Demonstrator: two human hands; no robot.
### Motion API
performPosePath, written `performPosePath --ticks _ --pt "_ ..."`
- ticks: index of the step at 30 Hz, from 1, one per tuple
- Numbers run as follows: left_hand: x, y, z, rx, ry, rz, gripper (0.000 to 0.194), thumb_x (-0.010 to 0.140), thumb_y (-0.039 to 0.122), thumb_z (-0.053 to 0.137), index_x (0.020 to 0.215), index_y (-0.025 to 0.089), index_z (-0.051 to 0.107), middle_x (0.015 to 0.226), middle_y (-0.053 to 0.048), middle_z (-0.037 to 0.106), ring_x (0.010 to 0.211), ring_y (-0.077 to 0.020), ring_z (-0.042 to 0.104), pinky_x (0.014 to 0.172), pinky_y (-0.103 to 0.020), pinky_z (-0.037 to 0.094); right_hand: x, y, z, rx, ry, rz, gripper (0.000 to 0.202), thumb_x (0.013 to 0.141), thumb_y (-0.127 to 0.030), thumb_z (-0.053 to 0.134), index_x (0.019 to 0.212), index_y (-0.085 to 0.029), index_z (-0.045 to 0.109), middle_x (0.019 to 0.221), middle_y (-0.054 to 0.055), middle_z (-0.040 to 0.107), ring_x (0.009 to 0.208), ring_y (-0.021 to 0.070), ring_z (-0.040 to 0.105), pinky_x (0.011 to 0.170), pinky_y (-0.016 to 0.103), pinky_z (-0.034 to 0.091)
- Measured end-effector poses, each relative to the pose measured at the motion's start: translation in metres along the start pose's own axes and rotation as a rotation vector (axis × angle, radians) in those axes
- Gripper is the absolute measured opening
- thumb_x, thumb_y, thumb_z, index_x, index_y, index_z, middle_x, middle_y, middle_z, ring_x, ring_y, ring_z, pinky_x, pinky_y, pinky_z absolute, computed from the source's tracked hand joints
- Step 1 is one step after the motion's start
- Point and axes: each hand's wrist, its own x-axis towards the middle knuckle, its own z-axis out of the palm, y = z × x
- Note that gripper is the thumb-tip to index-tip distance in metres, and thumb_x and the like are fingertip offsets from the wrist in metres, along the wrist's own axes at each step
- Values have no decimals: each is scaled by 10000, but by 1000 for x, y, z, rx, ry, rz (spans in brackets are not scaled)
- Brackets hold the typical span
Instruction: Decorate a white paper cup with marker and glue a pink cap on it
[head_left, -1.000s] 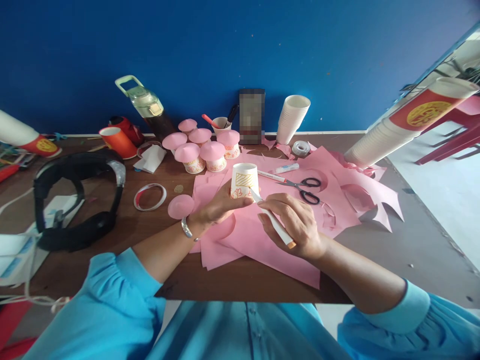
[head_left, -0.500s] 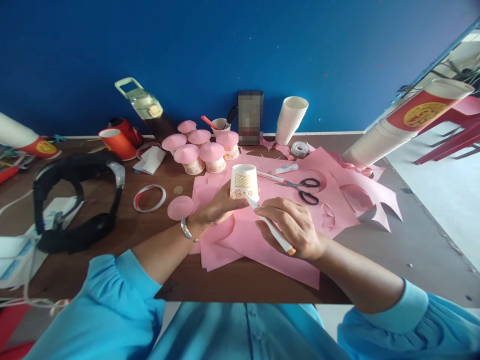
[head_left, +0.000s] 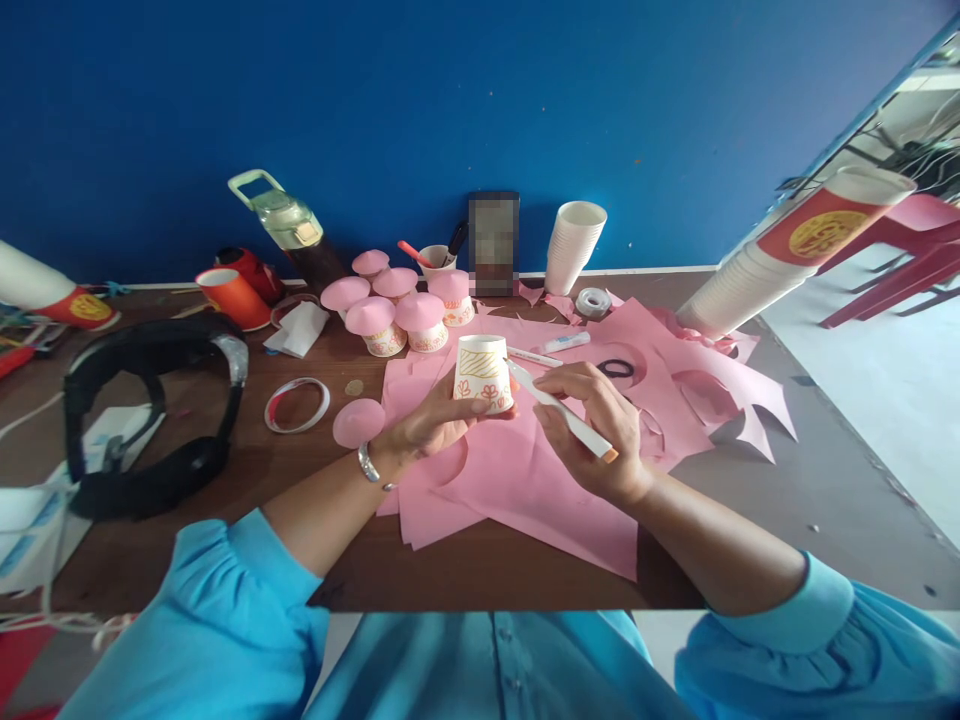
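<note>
My left hand (head_left: 439, 418) is closed around the lower part of a white paper cup (head_left: 481, 372), whose wide mouth faces up in the view. Yellow slanted lines fill a band near its top, and orange-red flower shapes run along its lower side. In my right hand (head_left: 596, 425) is a white marker (head_left: 566, 415) with an orange end, its tip at the cup's right side near the yellow band. Pink paper sheets (head_left: 540, 490) lie beneath both hands. Black-handled scissors (head_left: 616, 369) are partly hidden behind my right hand.
Several small decorated cups with pink cone tops (head_left: 421, 312) stand behind my left hand. Beside my left wrist lies a loose pink cone (head_left: 358, 423). A tape roll (head_left: 296, 405), a black headset strap (head_left: 150, 420), a bottle (head_left: 292, 225) and stacked paper cups (head_left: 576, 245) are around.
The marker tip has moved up from the flower band to the cup's right side by the yellow band. The cup sits slightly lower and to the left, with more yellow lines facing me.
</note>
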Motion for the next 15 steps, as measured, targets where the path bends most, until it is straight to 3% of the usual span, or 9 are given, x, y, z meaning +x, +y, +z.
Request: performPosePath --ticks 9,15 --pt "0 4 2 73 -37 19 253 906 280 826 1148 235 767 1103 -48 729 1068 -214 678 967 -347 577 1 -1 -1 -29 -11 -41 288 974 -79 637 1217 -234 626 991 45 752 871 191 737 744 339 625" --pt "-1 0 -4 150 -41 65 111 943 271 785 1044 225 795 1165 -63 729 1118 -224 660 991 -357 556 0 -1 0 -60 -20 -57 299 978 -81 629 1228 -245 618 985 37 755 868 198 747 729 347 620"
